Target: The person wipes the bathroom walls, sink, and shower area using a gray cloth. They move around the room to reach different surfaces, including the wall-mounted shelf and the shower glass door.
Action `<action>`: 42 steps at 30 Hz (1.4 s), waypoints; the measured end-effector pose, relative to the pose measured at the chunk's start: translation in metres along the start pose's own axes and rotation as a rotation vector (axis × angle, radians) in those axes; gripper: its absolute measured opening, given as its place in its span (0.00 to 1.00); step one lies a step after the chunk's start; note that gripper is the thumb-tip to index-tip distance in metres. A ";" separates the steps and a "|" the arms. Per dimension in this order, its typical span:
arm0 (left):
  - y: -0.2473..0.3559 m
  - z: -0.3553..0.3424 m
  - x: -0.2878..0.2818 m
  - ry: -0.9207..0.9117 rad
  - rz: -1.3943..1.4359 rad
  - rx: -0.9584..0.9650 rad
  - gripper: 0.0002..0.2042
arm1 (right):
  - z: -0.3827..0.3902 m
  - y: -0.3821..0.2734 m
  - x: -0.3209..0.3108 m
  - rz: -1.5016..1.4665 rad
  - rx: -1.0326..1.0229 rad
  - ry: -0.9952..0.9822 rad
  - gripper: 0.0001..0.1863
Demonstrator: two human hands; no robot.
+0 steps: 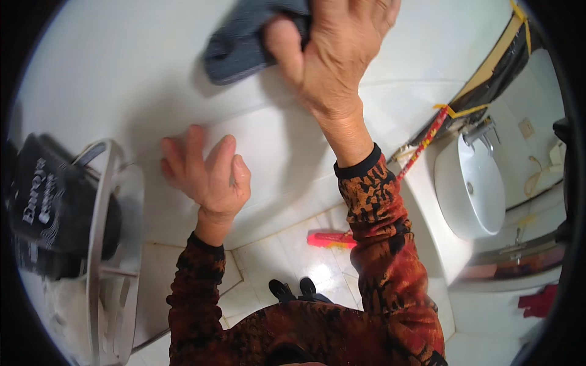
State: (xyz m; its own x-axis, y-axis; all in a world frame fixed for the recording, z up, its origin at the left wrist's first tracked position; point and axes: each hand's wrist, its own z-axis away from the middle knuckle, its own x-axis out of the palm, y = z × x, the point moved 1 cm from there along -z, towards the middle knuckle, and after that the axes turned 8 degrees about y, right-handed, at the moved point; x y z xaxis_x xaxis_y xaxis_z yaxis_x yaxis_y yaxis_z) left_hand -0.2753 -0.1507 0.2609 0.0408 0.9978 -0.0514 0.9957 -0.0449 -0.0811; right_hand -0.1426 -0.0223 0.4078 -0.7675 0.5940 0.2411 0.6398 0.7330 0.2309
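My right hand (332,64) presses a folded dark grey cloth (232,49) against a white wall panel (122,61) at the top of the view, its thumb over the cloth and its other fingers partly out of frame. Lower and to the left, my left hand (204,174) is open, fingers apart and a little bent, at the panel below a horizontal seam. It holds nothing; whether its fingertips touch the panel, I cannot tell.
At left, a white rack (102,207) holds a black bag (43,226). At right stand a white basin (470,198) with a tap (479,134) and a red-patterned pole (427,137). A pink broom head (329,239) lies on the tiled floor (281,256) near my feet.
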 end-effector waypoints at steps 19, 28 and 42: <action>0.008 -0.003 0.007 0.062 -0.089 0.048 0.13 | 0.328 0.035 -0.167 0.034 1.640 -0.197 0.29; 0.021 -0.006 0.030 0.154 -0.148 -0.003 0.17 | 0.251 0.173 -0.152 0.111 0.749 -0.151 0.32; -0.005 -0.008 0.037 0.274 -0.164 0.003 0.12 | 0.477 -0.113 -0.155 -0.153 3.178 0.678 0.22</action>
State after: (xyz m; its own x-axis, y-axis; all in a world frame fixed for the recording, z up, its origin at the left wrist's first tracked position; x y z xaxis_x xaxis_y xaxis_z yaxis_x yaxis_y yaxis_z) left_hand -0.2777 -0.1135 0.2678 -0.0986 0.9677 0.2321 0.9907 0.1174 -0.0688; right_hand -0.1144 -0.0390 -0.1051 -0.4321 0.8186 0.3784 -0.8829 -0.4695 0.0075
